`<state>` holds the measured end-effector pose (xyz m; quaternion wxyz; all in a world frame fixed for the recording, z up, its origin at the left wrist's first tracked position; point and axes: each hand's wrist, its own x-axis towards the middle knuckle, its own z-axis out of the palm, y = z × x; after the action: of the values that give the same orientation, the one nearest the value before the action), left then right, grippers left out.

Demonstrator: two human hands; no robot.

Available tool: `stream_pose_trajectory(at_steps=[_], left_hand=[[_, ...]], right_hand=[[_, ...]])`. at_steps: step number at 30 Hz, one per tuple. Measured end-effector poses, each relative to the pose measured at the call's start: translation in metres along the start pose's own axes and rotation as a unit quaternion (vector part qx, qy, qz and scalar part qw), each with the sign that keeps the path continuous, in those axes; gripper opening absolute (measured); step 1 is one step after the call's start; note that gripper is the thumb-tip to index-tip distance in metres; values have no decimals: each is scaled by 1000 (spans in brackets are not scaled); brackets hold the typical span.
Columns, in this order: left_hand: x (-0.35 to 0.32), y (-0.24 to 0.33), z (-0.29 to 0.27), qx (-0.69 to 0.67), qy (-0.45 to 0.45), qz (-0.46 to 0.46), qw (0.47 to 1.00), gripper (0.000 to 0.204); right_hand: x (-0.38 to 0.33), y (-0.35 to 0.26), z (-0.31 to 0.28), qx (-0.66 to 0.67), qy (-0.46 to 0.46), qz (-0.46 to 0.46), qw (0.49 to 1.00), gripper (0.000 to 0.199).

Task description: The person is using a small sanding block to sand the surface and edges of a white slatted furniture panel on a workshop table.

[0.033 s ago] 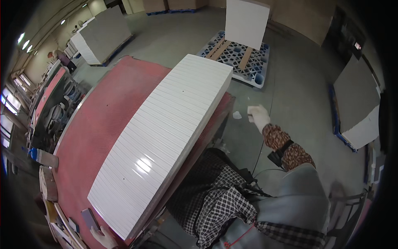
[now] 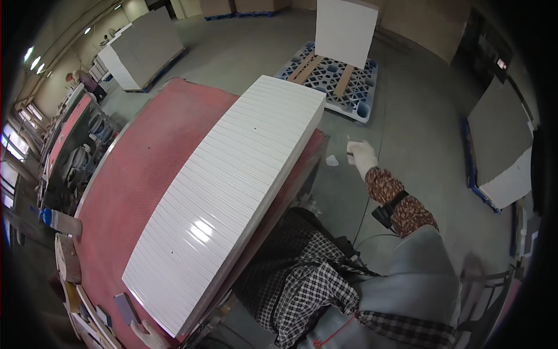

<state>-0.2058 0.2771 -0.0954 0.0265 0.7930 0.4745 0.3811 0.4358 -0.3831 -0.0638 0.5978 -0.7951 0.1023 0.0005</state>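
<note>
A long white panel (image 2: 226, 180) with fine parallel grooves and a glossy, slightly curved face lies slantwise across a red mesh-textured table (image 2: 133, 163). My left hand (image 2: 149, 336), in a pale glove, rests by the panel's near left corner. Its fingers are apart, and their tips lie close to a grey rectangular block (image 2: 125, 308); I cannot tell whether they touch it. My right hand (image 2: 361, 156), in a white glove, is held out over the floor to the right of the panel. Its fingers are curled together, and what they hold, if anything, is too small to name.
A bottle with a blue top (image 2: 61, 221) stands at the table's left edge. Beyond the panel, a blue-grey plastic pallet (image 2: 331, 78) carries wooden strips and an upright white board (image 2: 347, 32). Stacked boards (image 2: 501, 139) stand right. A person (image 2: 87, 82) bends over another table, far left.
My right hand has shifted slightly, its wrist turning so the fingers point more upward. My left hand has moved only a little beside the grey block. The panel stays in place.
</note>
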Motion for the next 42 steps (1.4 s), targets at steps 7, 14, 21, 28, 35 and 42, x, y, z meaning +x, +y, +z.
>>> stream_pose_trajectory(at_steps=[7,14,21,28,35,42], left_hand=[[-88,162,-29,-179,-82,-138,971,74],[-120,173,-7,-127,-84,-170,974,65],[-121,169,-2,-107,-83,-175,975,57],[-131,135,-4,-77,-67,-163,981,50],[-112,49,25,5,-74,-114,991,44],[-90,-15,27,93,-104,-50,989,39]], right_hand=[[104,6,35,180,60,81,978,34],[90,-6,87,228,-49,120,965,39],[86,-9,81,9,-12,75,997,43],[83,-11,95,101,-16,119,988,49],[91,-7,108,45,-25,116,992,58],[85,-11,124,-28,-35,69,997,54]])
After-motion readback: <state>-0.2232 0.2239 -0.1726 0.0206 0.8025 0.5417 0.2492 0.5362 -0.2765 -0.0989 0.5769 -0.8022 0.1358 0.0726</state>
